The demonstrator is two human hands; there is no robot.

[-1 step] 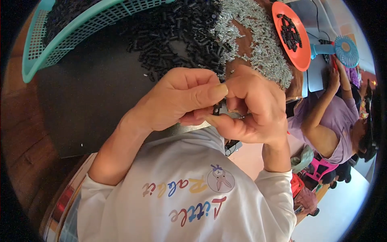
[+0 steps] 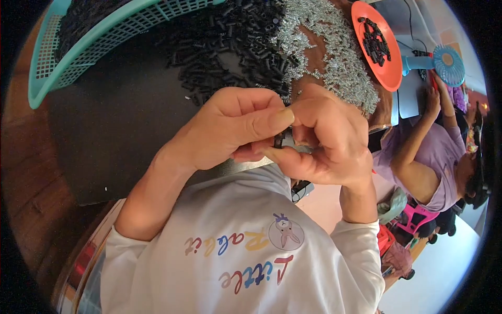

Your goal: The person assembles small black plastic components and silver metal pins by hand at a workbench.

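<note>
My left hand [image 2: 235, 123] and my right hand [image 2: 332, 138] meet in front of my chest, over the near edge of the dark table. Between their fingertips is a small black plastic piece [image 2: 280, 139], mostly covered by the fingers. Both hands are closed in a pinch on it, the left thumb lying over the top. Just beyond the hands spreads a heap of small black tubular pieces [image 2: 225, 47]. To its right lie many small silvery metal springs [image 2: 337, 65].
A teal plastic basket [image 2: 68, 81] filled with dark pieces stands at the far left. An orange plate [image 2: 392, 78] with several black pieces sits at the far right, beside a small blue fan [image 2: 448, 65]. Past it, a person in a purple top [image 2: 418, 167] works.
The small black piece and my fingertips have shifted very slightly. Both hands keep the same grip.
</note>
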